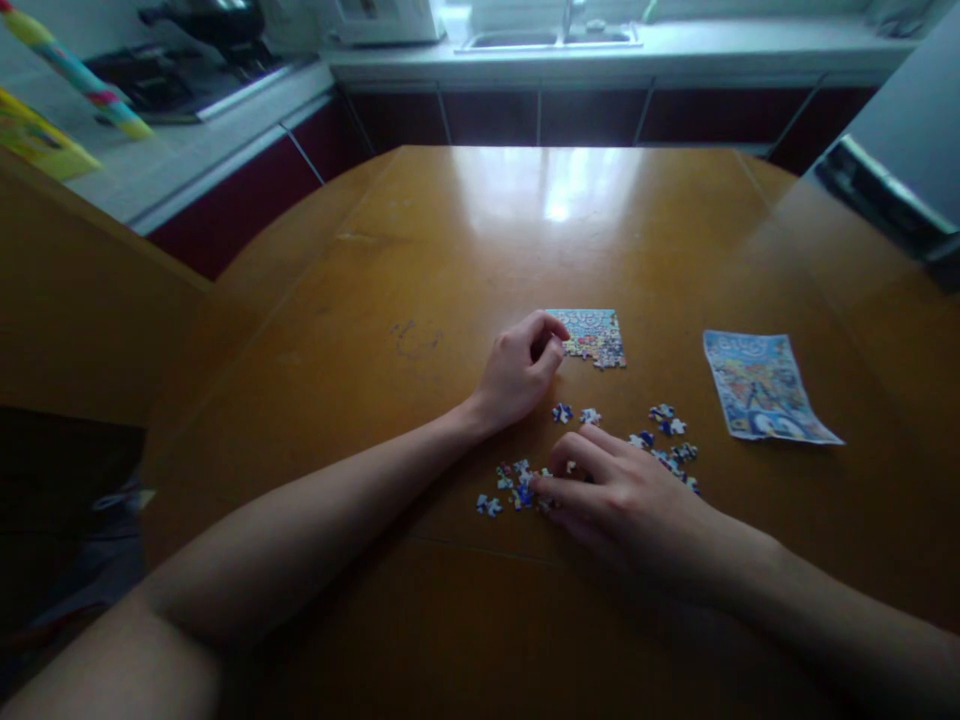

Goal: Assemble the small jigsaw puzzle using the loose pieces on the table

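Observation:
My left hand rests on the table at the left edge of a partly assembled jigsaw puzzle. Its fingers curl towards the thumb, and whatever may be between the tips is hidden. Lower down, my right hand reaches over loose puzzle pieces, its index finger stretched out and touching them. Its thumb is mostly covered by the hand. More pieces lie scattered to the right of this hand, while two single pieces, one a blue piece, lie between the hands and below the puzzle.
A creased picture sheet lies right of the puzzle on the brown wooden table. Beyond stands a kitchen counter with a sink. At the back left are a stove and a dark pan.

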A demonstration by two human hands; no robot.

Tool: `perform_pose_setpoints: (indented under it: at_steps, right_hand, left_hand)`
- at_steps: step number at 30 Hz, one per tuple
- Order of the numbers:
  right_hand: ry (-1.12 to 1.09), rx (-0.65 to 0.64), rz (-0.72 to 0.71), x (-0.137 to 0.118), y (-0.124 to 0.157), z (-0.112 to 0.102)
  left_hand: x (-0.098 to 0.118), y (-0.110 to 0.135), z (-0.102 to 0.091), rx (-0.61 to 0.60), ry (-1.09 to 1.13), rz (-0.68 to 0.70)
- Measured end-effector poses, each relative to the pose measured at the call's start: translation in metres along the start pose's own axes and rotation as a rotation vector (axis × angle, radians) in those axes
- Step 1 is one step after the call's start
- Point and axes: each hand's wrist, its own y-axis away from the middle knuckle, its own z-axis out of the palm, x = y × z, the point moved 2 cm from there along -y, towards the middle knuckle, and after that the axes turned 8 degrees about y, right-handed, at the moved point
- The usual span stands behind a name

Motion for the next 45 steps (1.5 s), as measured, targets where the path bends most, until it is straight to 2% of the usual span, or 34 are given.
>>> perform_pose_setpoints:
  at_steps: [4, 10, 15, 28, 41, 45]
  right_hand:
    - [-0.026, 0.015, 0.054, 0.004, 0.001, 0.000]
    - [-0.112, 0.146, 0.200, 0.015, 0.002, -0.008]
    - [-0.122, 0.175, 0.235, 0.019, 0.003, -0.009]
    - [-0.111, 0.007, 0.163, 0.015, 0.003, 0.000]
    - [-0.102, 0.003, 0.180, 0.016, 0.003, 0.000]
    - [-0.079, -0.035, 0.171, 0.014, 0.003, 0.003]
  left_hand:
    - [0.000, 0.000, 0.000, 0.003, -0.001, 0.007]
    - [0.000, 0.000, 0.000, 0.003, 0.002, 0.013]
    - [0.001, 0.000, 0.000, 0.004, 0.008, 0.018]
    - [-0.001, 0.001, 0.000, -0.015, 0.016, 0.017]
    - [0.001, 0.001, 0.000, -0.011, 0.013, 0.010]
    - [0.002, 0.000, -0.001, 0.010, 0.011, -0.003]
